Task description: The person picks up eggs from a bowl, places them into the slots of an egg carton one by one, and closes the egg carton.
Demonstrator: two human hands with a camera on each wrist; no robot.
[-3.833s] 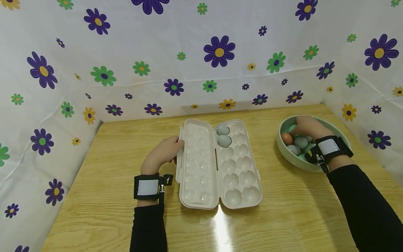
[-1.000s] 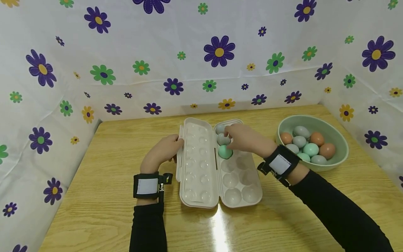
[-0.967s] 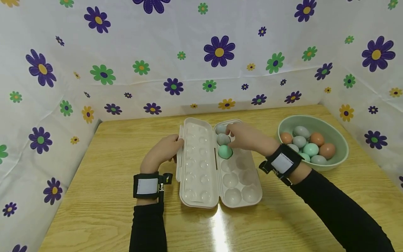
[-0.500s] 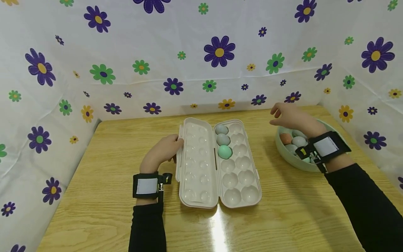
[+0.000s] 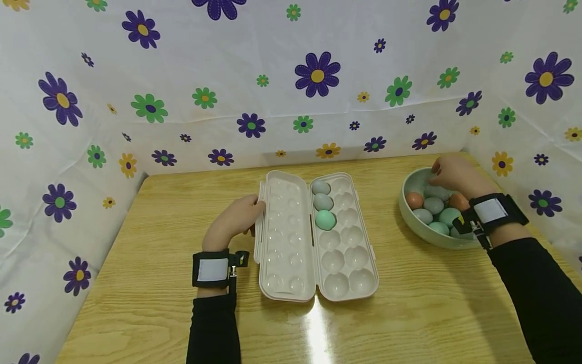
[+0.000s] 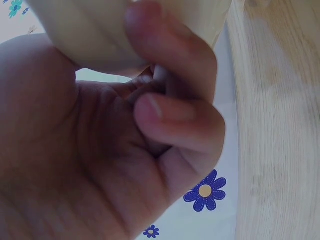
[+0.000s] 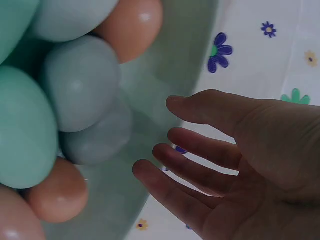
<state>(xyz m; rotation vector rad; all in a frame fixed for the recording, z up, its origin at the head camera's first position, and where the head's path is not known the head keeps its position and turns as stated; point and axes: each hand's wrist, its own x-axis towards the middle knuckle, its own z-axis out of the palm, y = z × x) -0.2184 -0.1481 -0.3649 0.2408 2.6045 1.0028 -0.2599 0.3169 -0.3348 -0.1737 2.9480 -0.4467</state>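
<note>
A whitish plastic egg box (image 5: 313, 290) lies open on the table, its lid on the left. My left hand (image 5: 238, 215) grips the lid's outer edge; up close in the left wrist view, its fingers (image 6: 185, 120) curl under the pale plastic. Two grey-blue eggs (image 5: 323, 201) and a mint green egg (image 5: 325, 220) fill the three far cups of the tray's left column. Over the far side of a pale green bowl (image 5: 420, 230) hovers my right hand (image 5: 459, 174), fingers apart and holding nothing. Below it lie a grey egg (image 7: 82, 82) and several brown, grey and green eggs.
The wooden table (image 5: 173, 313) ends at a white flowered cloth (image 5: 273, 101) hung behind and along both sides. Bare tabletop separates the egg box from the bowl at the right.
A mint green egg from the bowl now sits in the tray's third cup. My right hand has let it go and moved right, back over the bowl; the left hand stays put.
</note>
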